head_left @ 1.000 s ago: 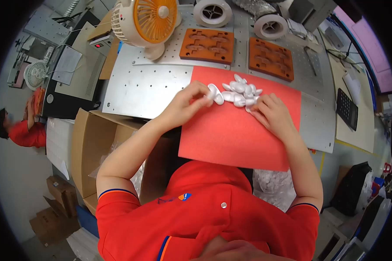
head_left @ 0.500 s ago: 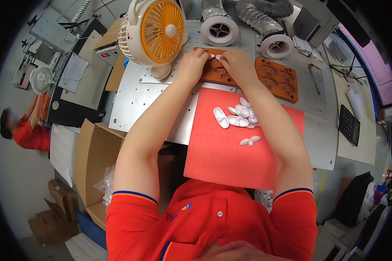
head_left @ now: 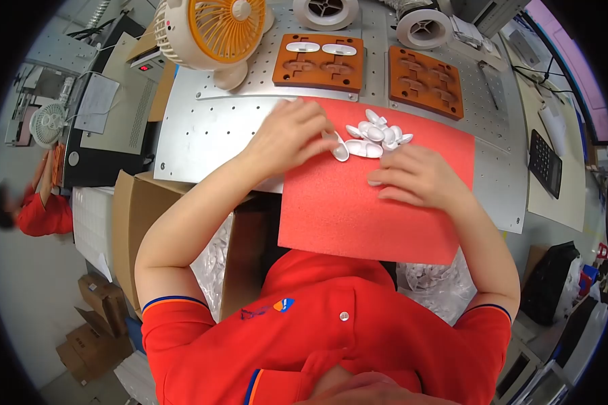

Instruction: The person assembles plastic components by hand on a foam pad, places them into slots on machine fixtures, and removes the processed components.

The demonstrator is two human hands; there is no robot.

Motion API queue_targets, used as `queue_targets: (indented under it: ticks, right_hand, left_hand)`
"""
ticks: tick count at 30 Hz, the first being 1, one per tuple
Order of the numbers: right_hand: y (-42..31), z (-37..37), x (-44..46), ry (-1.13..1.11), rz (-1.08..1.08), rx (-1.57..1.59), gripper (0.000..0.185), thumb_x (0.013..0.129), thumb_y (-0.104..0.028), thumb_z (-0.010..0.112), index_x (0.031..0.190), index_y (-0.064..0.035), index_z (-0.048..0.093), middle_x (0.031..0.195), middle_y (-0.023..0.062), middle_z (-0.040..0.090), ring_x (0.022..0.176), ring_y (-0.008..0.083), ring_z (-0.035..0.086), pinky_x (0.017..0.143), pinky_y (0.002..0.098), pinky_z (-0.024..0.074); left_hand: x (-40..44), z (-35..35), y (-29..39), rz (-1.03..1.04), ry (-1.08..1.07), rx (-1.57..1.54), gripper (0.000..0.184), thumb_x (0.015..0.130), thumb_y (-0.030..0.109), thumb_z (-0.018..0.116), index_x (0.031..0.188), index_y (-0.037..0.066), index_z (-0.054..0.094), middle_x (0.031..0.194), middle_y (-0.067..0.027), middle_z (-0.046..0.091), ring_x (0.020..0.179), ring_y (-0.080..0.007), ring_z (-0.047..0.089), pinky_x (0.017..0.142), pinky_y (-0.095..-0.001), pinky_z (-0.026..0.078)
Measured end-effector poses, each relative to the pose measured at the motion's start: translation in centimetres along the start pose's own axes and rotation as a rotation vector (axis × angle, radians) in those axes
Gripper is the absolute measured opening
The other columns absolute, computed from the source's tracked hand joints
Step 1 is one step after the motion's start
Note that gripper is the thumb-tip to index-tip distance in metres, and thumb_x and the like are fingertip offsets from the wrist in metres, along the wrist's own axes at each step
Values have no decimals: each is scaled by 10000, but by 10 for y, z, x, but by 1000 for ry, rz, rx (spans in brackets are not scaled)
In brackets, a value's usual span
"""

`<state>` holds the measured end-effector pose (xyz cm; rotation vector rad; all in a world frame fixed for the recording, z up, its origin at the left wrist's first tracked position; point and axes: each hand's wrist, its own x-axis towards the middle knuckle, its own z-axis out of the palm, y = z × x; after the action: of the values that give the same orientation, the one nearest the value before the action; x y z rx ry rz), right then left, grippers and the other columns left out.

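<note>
My left hand (head_left: pixel 292 133) reaches over the left edge of a red foam sheet (head_left: pixel 358 223). Its thumb and fingers close on the upper end of a white two-lobed plastic part (head_left: pixel 341 152). Beside that part lies a small heap of similar white parts (head_left: pixel 375 131). My right hand (head_left: pixel 419 177) is just below the heap, fingers bent and low over the sheet; what lies under them is hidden. Farther back, an orange-brown fixture block (head_left: pixel 317 79) has two white oval pieces (head_left: pixel 339 50) in its upper row of recesses.
A second fixture block (head_left: pixel 425 81) stands to the right on the perforated metal table (head_left: pixel 230 128). An orange and cream fan (head_left: pixel 216 34) and round duct mouths (head_left: pixel 423 29) line the back. A calculator (head_left: pixel 544 164) lies far right. Another person (head_left: pixel 44 209) works at left.
Both hands have left the left fixture block and come back to the foam sheet. Two white pieces now show in the block's upper recesses. The camera view has shifted.
</note>
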<state>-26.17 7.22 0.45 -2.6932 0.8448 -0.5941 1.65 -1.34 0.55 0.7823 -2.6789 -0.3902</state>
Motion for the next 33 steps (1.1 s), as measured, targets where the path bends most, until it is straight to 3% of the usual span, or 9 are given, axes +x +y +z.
queue_targets:
  ticks: [5, 8, 11, 13, 17, 19, 21, 25, 33]
  right_hand:
    - [-8, 23, -22, 59, 89, -60, 259, 784, -66, 687, 1039, -93, 647, 1035, 62, 628, 883, 257, 604, 776, 360, 522]
    - [-7, 14, -27, 154, 230, 34, 295, 825, -36, 667, 1116, -79, 639, 1018, 70, 627, 848, 239, 604, 747, 316, 519]
    - [16, -9, -37, 372, 405, 132, 383, 859, -24, 643, 1237, -65, 600, 978, 86, 617, 760, 189, 592, 693, 266, 498]
    - [46, -32, -29, 557, 546, 48, 395, 875, -40, 634, 1266, -69, 586, 967, 91, 612, 738, 178, 589, 683, 264, 494]
    - [134, -38, -20, 611, 586, -214, 372, 879, -50, 623, 1247, -92, 597, 1003, 90, 620, 778, 216, 621, 709, 299, 515]
    - [158, -34, -23, 539, 509, -340, 357, 871, -44, 623, 1225, -93, 608, 1027, 90, 622, 805, 246, 631, 724, 327, 521]
    - [163, -34, -27, 459, 436, -452, 344, 864, -37, 622, 1203, -94, 620, 1052, 90, 625, 832, 275, 642, 739, 354, 527]
    - [152, -32, -28, 427, 621, -239, 272, 865, -58, 610, 1131, -93, 653, 1067, 84, 640, 935, 315, 627, 812, 398, 508]
    - [128, -33, -28, 311, 580, -497, 243, 913, -175, 566, 1138, -144, 653, 1081, 44, 657, 1067, 264, 587, 932, 418, 436]
  left_hand:
    - [5, 20, -11, 337, -63, -84, 116, 820, 125, 646, 935, 107, 640, 1079, -41, 589, 1009, -246, 569, 921, -372, 409]
    - [21, 13, -15, 269, -198, -208, 113, 854, 84, 625, 965, 91, 641, 1082, -48, 599, 970, -219, 589, 901, -339, 440]
    - [59, 13, -14, -163, -130, -873, 132, 938, 100, 574, 1027, 43, 652, 1026, -65, 608, 901, -124, 595, 779, -265, 488]
    - [104, 17, 2, -377, -27, -849, 174, 937, 122, 587, 1066, 19, 642, 1027, -78, 614, 925, -158, 609, 804, -286, 491]
    - [188, 75, 7, 44, 471, -309, 216, 912, 82, 576, 1111, 10, 620, 1045, -108, 594, 985, -245, 627, 835, -355, 507]
    - [201, 85, 10, 59, 426, -454, 201, 879, 64, 565, 1061, 17, 638, 1038, -126, 584, 991, -288, 619, 856, -386, 505]
    - [204, 93, 6, 32, 217, 163, 191, 841, 59, 565, 1008, 13, 643, 1026, -141, 580, 967, -311, 615, 852, -386, 508]
    - [194, 100, 7, 74, 130, 326, 318, 823, 45, 562, 1137, 53, 605, 1070, -118, 568, 986, -318, 596, 862, -402, 490]
    - [163, 87, -5, 159, 322, 85, 503, 798, -62, 525, 1278, 89, 543, 1302, -123, 544, 1136, -347, 548, 938, -414, 463]
